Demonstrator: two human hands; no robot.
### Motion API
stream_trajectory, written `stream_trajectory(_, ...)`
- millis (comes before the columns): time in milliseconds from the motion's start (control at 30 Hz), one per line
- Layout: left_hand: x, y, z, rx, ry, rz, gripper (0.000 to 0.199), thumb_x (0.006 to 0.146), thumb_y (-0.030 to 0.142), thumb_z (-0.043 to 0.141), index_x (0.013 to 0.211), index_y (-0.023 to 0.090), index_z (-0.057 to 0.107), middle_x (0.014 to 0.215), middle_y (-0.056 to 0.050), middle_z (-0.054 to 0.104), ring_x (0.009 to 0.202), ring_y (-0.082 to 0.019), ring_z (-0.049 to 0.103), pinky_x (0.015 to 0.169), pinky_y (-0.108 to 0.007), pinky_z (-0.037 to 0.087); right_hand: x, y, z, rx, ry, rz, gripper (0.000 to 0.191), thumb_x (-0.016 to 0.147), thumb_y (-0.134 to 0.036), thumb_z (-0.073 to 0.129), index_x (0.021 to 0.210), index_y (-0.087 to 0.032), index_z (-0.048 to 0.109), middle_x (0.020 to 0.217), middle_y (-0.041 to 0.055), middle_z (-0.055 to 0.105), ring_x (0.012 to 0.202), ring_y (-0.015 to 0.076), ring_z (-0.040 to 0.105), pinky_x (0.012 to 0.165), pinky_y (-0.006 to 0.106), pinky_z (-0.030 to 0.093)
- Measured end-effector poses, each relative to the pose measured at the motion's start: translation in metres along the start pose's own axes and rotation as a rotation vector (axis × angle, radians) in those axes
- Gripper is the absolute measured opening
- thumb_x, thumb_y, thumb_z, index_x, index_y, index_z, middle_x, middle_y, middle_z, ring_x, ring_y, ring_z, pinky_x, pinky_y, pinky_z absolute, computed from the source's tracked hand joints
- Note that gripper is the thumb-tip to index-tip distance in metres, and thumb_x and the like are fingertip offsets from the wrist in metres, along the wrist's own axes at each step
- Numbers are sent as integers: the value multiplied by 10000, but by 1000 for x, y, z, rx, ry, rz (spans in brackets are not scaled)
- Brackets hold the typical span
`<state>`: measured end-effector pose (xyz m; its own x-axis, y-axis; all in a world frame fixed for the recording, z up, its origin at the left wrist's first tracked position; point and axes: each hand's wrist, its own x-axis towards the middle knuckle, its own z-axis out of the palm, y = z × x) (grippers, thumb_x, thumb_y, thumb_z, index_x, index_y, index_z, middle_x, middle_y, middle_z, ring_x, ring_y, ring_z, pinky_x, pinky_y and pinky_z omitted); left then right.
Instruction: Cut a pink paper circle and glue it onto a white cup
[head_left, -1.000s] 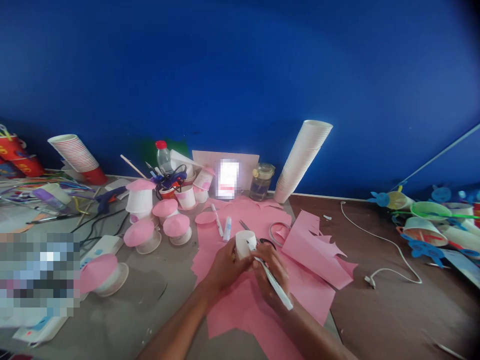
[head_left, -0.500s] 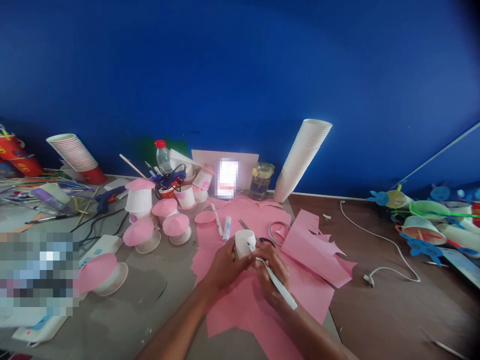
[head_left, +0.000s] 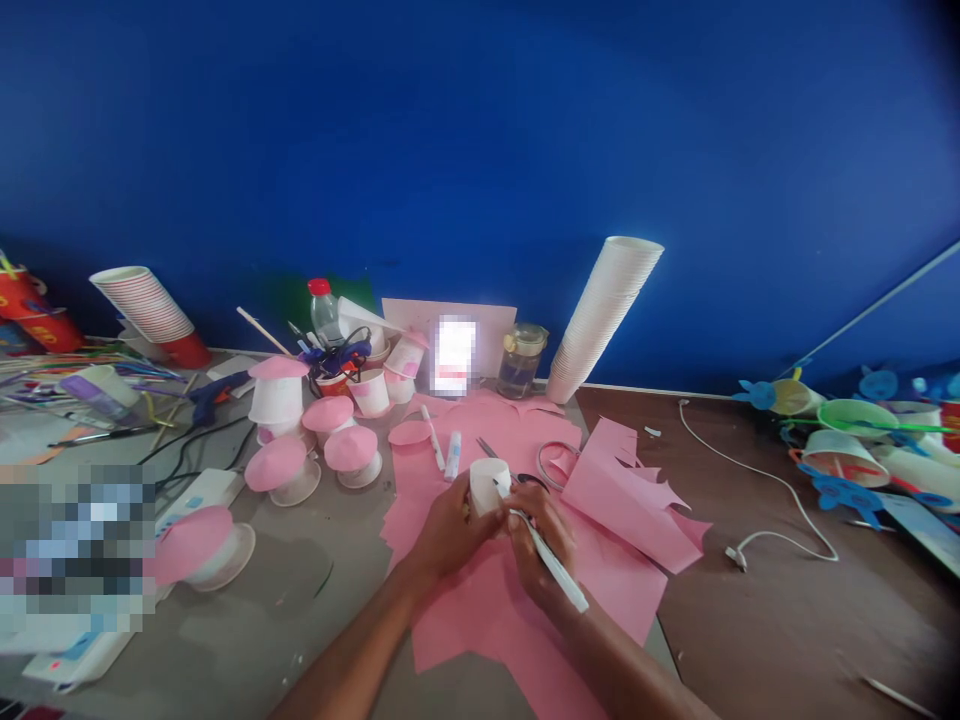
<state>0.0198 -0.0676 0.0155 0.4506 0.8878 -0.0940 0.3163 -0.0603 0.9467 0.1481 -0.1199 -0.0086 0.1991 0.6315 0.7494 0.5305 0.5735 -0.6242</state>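
Over the pink paper [head_left: 472, 615], my left hand [head_left: 450, 535] is wrapped round a small white paper cup [head_left: 487, 484] from its left side. My right hand [head_left: 541, 545] grips a white marker [head_left: 559, 570] like a pen, its tip at the cup's side. Just behind my right hand lie scissors [head_left: 487, 448], their handles partly covered by it. A pen [head_left: 433, 437] and a glue stick [head_left: 453, 457] lie on the paper beyond the cup. To their left is a pink paper disc [head_left: 409, 433].
White cups with pink paper tops [head_left: 352, 450] stand to the left, near a power strip [head_left: 202, 500]. A tall stack of white cups [head_left: 604, 320] leans at the back beside a glass jar [head_left: 521, 362]. A white cable [head_left: 776, 478] lies on the right.
The marker's rear end has shifted slightly left and up with my right hand, its tip still at the cup. My left hand holds the cup in nearly the same place.
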Motion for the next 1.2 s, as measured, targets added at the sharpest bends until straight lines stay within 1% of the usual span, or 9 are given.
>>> stream_trajectory(133,0,-2,-1,16,-1,-7,332,743,318,618,1041,180,566,895,-27,665,762,-178,588,635,-258,437,-1,2,-1,-5,1,40,198,844,-102,484,975,-215,580,864,47,617,856,193,610,744,344,499)
stream_trajectory(333,2,-6,-1,4,19,8,358,732,294,625,1068,177,574,943,-41,667,816,-197,599,677,-272,453,0,1,-3,-36,19,103,137,864,-159,482,951,-212,575,862,49,616,815,188,603,691,326,486)
stream_trajectory(533,2,-8,-2,-33,14,14,367,727,240,605,1087,176,575,946,-41,661,824,-195,598,695,-276,462,1,1,-4,-8,22,149,129,871,-167,470,947,-208,566,834,34,593,747,162,571,648,294,462)
stream_trajectory(667,1,-7,-3,-34,10,8,351,728,240,599,1072,177,582,920,-35,651,805,-190,586,671,-267,456,2,1,-4,-2,13,194,113,873,-179,468,929,-210,560,796,18,573,712,151,549,631,280,444)
stream_trajectory(800,1,-6,-4,-52,4,23,345,720,233,605,1060,174,585,907,-31,642,800,-185,575,665,-261,450,4,0,-5,9,11,202,117,877,-180,462,934,-217,558,791,10,565,711,145,544,641,275,440)
stream_trajectory(967,2,-6,-5,-93,-11,19,379,719,228,611,1091,168,570,923,-36,638,821,-188,572,680,-263,449,5,0,-5,20,25,234,105,876,-192,465,913,-216,561,777,4,557,689,139,536,620,266,436)
stream_trajectory(1200,2,-6,-6,-104,-13,-15,325,733,255,603,1039,148,579,893,-37,627,802,-183,562,678,-266,444,5,0,-5,8,30,252,102,872,-205,466,884,-208,567,751,3,560,659,132,529,600,259,432)
